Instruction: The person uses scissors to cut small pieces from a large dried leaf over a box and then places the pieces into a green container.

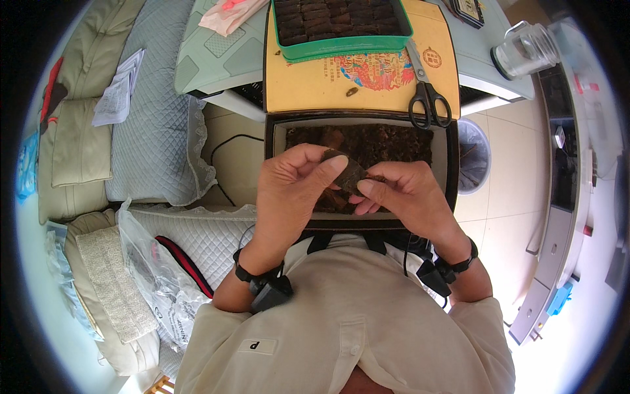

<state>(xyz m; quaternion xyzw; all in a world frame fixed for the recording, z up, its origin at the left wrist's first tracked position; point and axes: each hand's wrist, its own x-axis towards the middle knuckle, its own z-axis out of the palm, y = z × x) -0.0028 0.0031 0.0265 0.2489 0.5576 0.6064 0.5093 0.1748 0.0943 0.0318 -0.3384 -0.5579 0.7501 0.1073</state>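
Note:
My left hand (295, 184) pinches one end of a flat, dark brown piece (348, 173) that looks like dried plant material. The thumb and fingers of my right hand (406, 189) grip its other end. Both hands hold it above an open dark-rimmed box (446, 162). Loose brown scraps (389, 140) cover the bottom of that box, partly hidden by my hands. Past it lies a yellow printed lid or panel (300, 88). A green rectangular tin (344, 48) rests on this panel, packed with rows of dark brown pieces (334, 19).
Black-handled scissors (424, 93) lie at the panel's right edge. A glass jar (526, 51) and a pink bag (229, 15) are on the pale table (202, 59). A lined waste bin (473, 157) stands right of the box. Papers (118, 91) and a plastic bag (152, 276) lie on quilted seats leftward.

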